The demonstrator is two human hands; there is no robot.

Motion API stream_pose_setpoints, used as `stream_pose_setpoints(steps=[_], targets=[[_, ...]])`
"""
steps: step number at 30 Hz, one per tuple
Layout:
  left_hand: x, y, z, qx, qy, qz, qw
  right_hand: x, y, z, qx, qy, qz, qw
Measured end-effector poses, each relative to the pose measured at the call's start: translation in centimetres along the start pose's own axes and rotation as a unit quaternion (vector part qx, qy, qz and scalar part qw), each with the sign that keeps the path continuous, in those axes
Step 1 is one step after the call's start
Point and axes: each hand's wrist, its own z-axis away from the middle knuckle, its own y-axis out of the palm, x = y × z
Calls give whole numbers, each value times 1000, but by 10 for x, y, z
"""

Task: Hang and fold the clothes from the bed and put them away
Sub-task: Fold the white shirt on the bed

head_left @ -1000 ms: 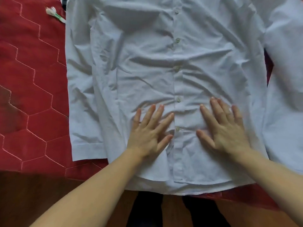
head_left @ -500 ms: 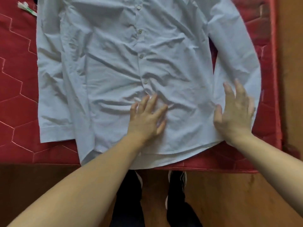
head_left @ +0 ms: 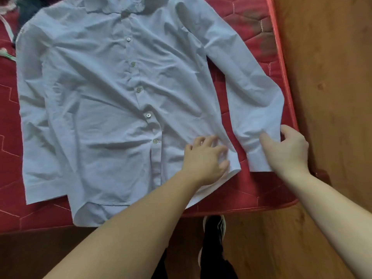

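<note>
I'm in a bedroom at home. A red quilted mattress with stitched hexagons fills most of my view, lying on a wooden floor of warm brown boards. A pale shirt is spread flat on it, and my dark shoe stands at the edge.

Surroundings noted: wooden floor, my own feet, odds and ends at the far left edge.

Wooden floor runs along the right of the mattress and across the near side, warm brown with visible grain. My shoe, black with pale trim, stands on it just below the mattress edge; dark trouser leg beneath. Far left: a white strap, and a small green-and-white item, possibly a tassel, too blurred to confirm. A dark cloth lies at the top left.
</note>
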Motion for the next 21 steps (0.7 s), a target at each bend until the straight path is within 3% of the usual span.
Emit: stream_pose_setpoints(steps=[2, 3, 4, 5, 6, 8, 9, 10, 13, 15, 16, 18, 19, 21], targets=[[-11, -20, -6, 22, -72, 216, 974, 23, -6, 6, -2, -117, 35, 993], [-17, -33, -8, 39, -106, 380, 918, 34, -7, 13, 20, -185, 62, 981], [-20, -44, -10, 57, -141, 523, 839, 43, -6, 22, 58, -243, 92, 964], [-21, -53, -11, 68, -169, 613, 769, 50, -3, 32, 111, -286, 131, 943], [-18, -57, -12, 68, -185, 658, 727, 55, 2, 43, 178, -314, 175, 916], [-8, -59, -12, 50, -207, 671, 710, 56, 12, 59, 299, -327, 203, 873], [-1, -58, -11, 35, -218, 669, 710, 55, 15, 64, 326, -311, 173, 876], [7, -57, -8, 20, -226, 676, 701, 54, 18, 68, 321, -288, 114, 895], [36, -57, 0, 5, -226, 745, 628, 49, 27, 69, 175, -187, -13, 967], [53, -60, 7, 26, -228, 777, 586, 52, 37, 64, 154, -73, -44, 984], [58, -62, 12, 43, -231, 783, 577, 56, 40, 62, 194, 3, -73, 978], [68, -64, 18, 74, -220, 785, 575, 65, 45, 58, 301, 128, -187, 926], [72, -66, 21, 88, -207, 785, 576, 68, 47, 58, 345, 156, -226, 898], [76, -71, 25, 99, -178, 784, 586, 70, 48, 57, 392, 155, -231, 877]])
